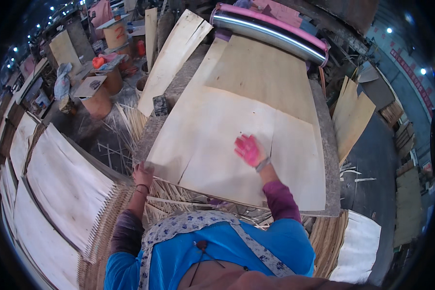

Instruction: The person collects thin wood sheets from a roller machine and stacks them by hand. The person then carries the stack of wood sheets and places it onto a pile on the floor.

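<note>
A pale wood veneer sheet [227, 140] lies on the worktable [332, 195] in front of me, with dark splits running through it. Its far part meets a yellower veneer sheet [266, 72] that reaches up to the roller. My right hand [249, 151], in a pink glove, rests flat on the pale sheet with its fingers spread. At the near left corner my bare left hand [143, 175] has its fingers bent over the sheet's edge; the fingertips are partly hidden. A long roller [270, 33] with a pink upper part spans the table's far end.
Stacked veneer sheets [65, 179] fill the left side; another stack [355, 246] stands at the near right. Wood strips [166, 198] lie along the table's near edge. A veneer piece [353, 116] leans at the right. Drum-like containers [96, 101] stand at the far left.
</note>
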`<state>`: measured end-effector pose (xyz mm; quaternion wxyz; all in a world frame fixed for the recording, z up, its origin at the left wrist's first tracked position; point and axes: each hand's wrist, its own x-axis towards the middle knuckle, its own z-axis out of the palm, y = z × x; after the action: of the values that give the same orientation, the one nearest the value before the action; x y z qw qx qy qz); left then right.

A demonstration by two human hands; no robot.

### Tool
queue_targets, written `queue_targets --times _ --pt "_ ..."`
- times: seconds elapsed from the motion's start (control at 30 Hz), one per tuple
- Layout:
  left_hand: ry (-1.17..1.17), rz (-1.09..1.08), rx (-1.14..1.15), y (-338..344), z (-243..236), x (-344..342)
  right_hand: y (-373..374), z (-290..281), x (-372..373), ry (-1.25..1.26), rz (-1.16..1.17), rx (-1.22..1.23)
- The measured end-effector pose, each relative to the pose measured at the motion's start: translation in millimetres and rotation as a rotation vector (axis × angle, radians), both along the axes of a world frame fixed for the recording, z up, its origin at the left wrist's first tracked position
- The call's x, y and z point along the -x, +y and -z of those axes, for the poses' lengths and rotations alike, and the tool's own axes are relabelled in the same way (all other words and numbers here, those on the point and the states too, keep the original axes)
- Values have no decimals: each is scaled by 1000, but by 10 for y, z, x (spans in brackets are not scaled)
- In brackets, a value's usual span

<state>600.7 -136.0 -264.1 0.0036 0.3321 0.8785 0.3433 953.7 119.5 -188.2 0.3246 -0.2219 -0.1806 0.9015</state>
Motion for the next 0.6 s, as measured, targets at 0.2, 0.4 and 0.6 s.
queue_targets --times 0.2,0.4,0.6 --pt "-319 171 -330 137 304 520 -1247 28 -120 -24 -332 22" --pt "-823 268 -569 192 -631 221 -1881 252 -324 57 -478 126" --pt "-1026 343 -713 199 -1165 66 -2095 197 -353 -41 -343 167"
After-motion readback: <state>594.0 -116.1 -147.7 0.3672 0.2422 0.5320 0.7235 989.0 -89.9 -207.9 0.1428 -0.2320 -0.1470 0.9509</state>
